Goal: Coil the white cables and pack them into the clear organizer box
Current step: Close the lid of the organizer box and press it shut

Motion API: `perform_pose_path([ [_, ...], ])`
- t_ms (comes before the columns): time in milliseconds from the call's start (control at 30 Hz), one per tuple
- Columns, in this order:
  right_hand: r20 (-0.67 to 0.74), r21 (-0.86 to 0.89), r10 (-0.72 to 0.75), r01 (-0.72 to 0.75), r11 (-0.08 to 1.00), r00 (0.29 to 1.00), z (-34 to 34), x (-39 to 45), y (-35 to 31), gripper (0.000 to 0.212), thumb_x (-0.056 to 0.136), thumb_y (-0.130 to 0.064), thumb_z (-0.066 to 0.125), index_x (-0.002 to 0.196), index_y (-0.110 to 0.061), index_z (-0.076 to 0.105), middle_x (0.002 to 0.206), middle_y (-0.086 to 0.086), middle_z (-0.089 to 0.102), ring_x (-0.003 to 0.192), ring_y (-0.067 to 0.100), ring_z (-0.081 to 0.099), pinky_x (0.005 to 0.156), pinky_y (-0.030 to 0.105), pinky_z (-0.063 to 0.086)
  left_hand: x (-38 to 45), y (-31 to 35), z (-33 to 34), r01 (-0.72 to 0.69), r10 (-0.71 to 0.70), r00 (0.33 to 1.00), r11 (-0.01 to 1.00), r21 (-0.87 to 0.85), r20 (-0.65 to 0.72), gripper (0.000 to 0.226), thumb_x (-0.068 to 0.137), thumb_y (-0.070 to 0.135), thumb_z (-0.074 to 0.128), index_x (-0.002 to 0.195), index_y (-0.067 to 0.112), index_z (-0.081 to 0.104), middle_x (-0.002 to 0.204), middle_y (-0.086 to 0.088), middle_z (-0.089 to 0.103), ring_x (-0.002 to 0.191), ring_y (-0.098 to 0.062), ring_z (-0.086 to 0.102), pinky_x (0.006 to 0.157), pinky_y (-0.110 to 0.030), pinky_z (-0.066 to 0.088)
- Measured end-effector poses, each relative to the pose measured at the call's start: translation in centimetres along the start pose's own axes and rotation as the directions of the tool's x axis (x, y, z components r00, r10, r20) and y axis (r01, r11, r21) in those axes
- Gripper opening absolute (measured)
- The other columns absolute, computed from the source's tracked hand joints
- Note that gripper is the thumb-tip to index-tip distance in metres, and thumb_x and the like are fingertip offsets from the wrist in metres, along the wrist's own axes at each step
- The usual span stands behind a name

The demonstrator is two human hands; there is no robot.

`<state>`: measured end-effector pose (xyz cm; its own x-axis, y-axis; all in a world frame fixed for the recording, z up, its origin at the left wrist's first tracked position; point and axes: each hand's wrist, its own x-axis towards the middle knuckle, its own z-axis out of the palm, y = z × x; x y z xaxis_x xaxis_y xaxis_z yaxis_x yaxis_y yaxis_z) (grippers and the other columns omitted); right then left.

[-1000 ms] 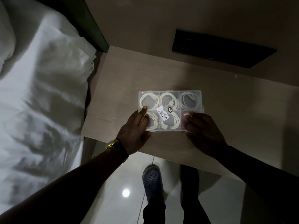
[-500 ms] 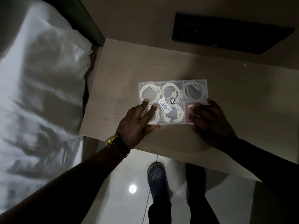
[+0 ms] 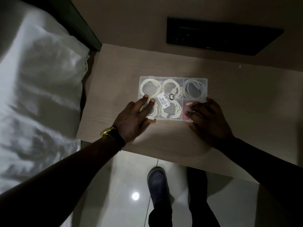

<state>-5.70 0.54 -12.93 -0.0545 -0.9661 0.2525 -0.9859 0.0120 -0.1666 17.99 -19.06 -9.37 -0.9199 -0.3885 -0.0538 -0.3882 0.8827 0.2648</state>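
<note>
The clear organizer box (image 3: 195, 79) lies with its lid down on the wooden table (image 3: 114, 76). Coiled white cables (image 3: 150, 88) fill several of its compartments, and something red (image 3: 186, 106) shows in the front right one. A white price label (image 3: 164, 100) sticks to the lid's middle. My left hand (image 3: 132, 120) lies flat on the front left of the lid, fingers spread and thumb at the front edge. My right hand (image 3: 208, 123) curls over the front right corner, thumb against the box's right side.
A bed with white sheets (image 3: 37, 95) runs along the table's left side. A dark flat panel (image 3: 221, 38) sits on the wall behind the table. My shoe (image 3: 156, 181) stands on the glossy floor below the table's near edge.
My right hand has slid from the lid's front edge to the right corner, uncovering the red compartment. My left hand's fingers have spread a little farther over the lid.
</note>
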Motion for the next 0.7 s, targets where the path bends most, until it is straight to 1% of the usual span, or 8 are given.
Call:
perform_pose_path([
  [100,-0.042,-0.002,0.010,-0.010,1.000,0.999,1.0,-0.2,-0.2,0.031,0.094,-0.027,0.056,0.120,-0.012,0.065,0.124,0.011,0.067,0.113,0.035,0.059,0.117,0.057,0.026,0.2,0.0,0.8,-0.001,0.002,1.000,0.999,0.048,-0.015,0.061,0.093,0.038,0.058,0.144,0.007,0.043,0.146,-0.025,0.045,0.093,-0.043,0.058,0.085,-0.046,0.051],
  [167,-0.043,-0.016,0.042,-0.042,0.999,0.998,1.0,0.0,-0.4,0.030,0.097,-0.028,0.054,0.119,-0.012,0.066,0.124,0.011,0.068,0.112,0.036,0.061,0.116,0.058,0.027,0.6,0.1,0.7,0.016,-0.016,1.000,0.999,0.050,-0.014,0.060,0.095,0.040,0.056,0.144,0.008,0.043,0.146,-0.024,0.046,0.093,-0.042,0.058,0.084,-0.046,0.053],
  [233,-0.028,-0.028,0.053,-0.053,0.998,0.998,0.4,0.5,-0.5,0.029,0.096,-0.028,0.055,0.117,-0.013,0.067,0.123,0.010,0.068,0.109,0.036,0.063,0.115,0.057,0.029,0.9,0.4,-0.1,0.043,-0.043,0.999,0.999,0.030,0.003,0.059,0.095,0.040,0.054,0.144,0.008,0.045,0.146,-0.022,0.048,0.092,-0.042,0.059,0.080,-0.046,0.055],
  [300,0.029,-0.025,0.069,-0.068,0.997,0.997,-0.2,0.7,-0.4,0.030,0.093,-0.030,0.057,0.116,-0.015,0.068,0.122,0.008,0.069,0.108,0.035,0.064,0.115,0.054,0.030,1.2,0.7,-0.7,0.060,-0.059,0.998,0.998,-0.023,0.038,0.058,0.092,0.037,0.058,0.142,0.008,0.047,0.144,-0.023,0.050,0.092,-0.043,0.061,0.078,-0.046,0.056],
  [400,0.086,-0.003,0.130,-0.130,0.991,0.988,-1.5,0.6,0.4,0.030,0.088,-0.034,0.062,0.113,-0.019,0.068,0.121,0.005,0.069,0.109,0.032,0.064,0.114,0.052,0.033,2.4,1.0,-1.5,0.047,-0.040,0.997,0.994,-0.102,0.069,0.061,0.086,0.030,0.069,0.141,0.010,0.049,0.145,-0.020,0.049,0.103,-0.044,0.063,0.083,-0.047,0.056],
  [500,0.076,0.041,0.171,-0.175,0.984,0.982,-2.6,-0.1,1.9,0.029,0.087,-0.034,0.063,0.110,-0.017,0.070,0.121,0.008,0.069,0.112,0.033,0.062,0.113,0.050,0.035,4.2,1.6,-1.5,0.011,-0.003,0.998,0.992,-0.127,0.067,0.060,0.086,0.025,0.069,0.142,0.014,0.049,0.147,-0.015,0.047,0.111,-0.041,0.062,0.086,-0.047,0.055],
  [600,0.059,0.074,0.147,-0.151,0.986,0.987,-3.2,-0.7,4.0,0.030,0.088,-0.029,0.060,0.112,-0.013,0.071,0.122,0.012,0.067,0.116,0.031,0.055,0.113,0.048,0.033,5.5,2.7,-0.7,-0.004,0.009,0.999,0.995,-0.103,0.049,0.058,0.090,0.025,0.064,0.143,0.013,0.046,0.150,-0.016,0.043,0.107,-0.042,0.061,0.085,-0.047,0.054],
  [700,0.052,0.026,0.150,-0.152,0.988,0.987,-3.4,-0.4,5.5,0.032,0.088,-0.027,0.060,0.113,-0.008,0.069,0.121,0.014,0.067,0.113,0.037,0.059,0.112,0.050,0.034,6.6,3.7,-0.1,-0.025,0.026,1.000,0.998,-0.056,0.008,0.056,0.093,0.025,0.060,0.144,0.010,0.044,0.151,-0.019,0.041,0.100,-0.043,0.061,0.081,-0.048,0.055],
])
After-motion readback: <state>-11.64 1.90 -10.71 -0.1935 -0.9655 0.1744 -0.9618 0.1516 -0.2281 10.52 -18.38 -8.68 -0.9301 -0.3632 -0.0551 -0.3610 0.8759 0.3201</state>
